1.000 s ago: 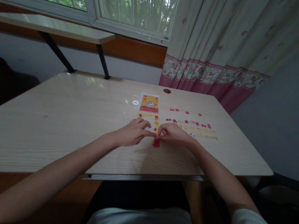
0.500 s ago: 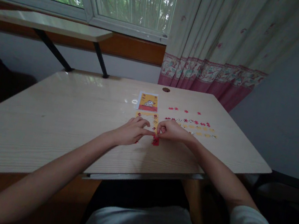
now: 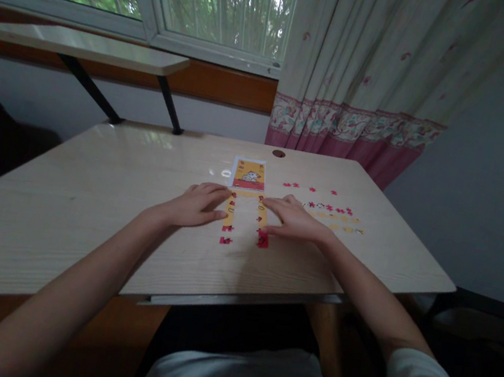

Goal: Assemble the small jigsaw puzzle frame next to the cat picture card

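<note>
A partly joined jigsaw puzzle (image 3: 247, 194) lies on the table, yellow along its top and both sides, with red pieces lower down. My left hand (image 3: 199, 206) rests at its left side, thumb and fingers apart against the edge. At the right side, my right hand (image 3: 293, 218) touches the other edge with its fingers spread. Below the left column sits a red puzzle piece (image 3: 226, 240), a small gap above it. Another red piece (image 3: 263, 240) ends the right column. A picture card (image 3: 250, 174) with a white animal on yellow and red lies just beyond the puzzle.
Loose puzzle pieces (image 3: 333, 209) lie in rows to the right, red farther back and yellow nearer, some partly behind my right hand. The wooden table (image 3: 106, 208) has a round hole (image 3: 279, 153) near its back edge. A raised shelf (image 3: 82, 45) stands at the back left.
My left hand has moved left from the right column to the puzzle's left edge. My right hand has opened from a pinch and lies along the right edge. The left column now shows.
</note>
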A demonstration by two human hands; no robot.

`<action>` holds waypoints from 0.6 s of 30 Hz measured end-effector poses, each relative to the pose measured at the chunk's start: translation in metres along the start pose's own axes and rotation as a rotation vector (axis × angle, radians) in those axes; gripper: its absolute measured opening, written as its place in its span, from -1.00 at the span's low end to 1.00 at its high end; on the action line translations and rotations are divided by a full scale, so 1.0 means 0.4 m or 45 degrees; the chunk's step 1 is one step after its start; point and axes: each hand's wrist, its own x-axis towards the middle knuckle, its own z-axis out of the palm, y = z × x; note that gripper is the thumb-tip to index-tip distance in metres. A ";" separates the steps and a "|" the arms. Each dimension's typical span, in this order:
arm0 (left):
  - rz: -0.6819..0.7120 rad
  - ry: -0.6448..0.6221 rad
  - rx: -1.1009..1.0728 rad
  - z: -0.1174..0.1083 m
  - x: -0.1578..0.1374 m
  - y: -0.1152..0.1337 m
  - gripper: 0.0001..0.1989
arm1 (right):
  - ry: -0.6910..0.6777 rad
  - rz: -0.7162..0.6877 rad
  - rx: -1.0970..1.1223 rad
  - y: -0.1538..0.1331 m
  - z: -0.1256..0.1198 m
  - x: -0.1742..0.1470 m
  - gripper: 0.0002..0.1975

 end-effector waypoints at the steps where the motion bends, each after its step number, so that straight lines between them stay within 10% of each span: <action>1: -0.005 -0.046 -0.006 0.000 -0.002 -0.004 -0.29 | -0.017 0.019 -0.013 -0.001 0.005 0.001 -0.20; 18: -0.041 -0.298 -0.106 0.002 0.002 0.019 -0.04 | -0.178 0.083 -0.082 -0.001 0.026 0.012 -0.03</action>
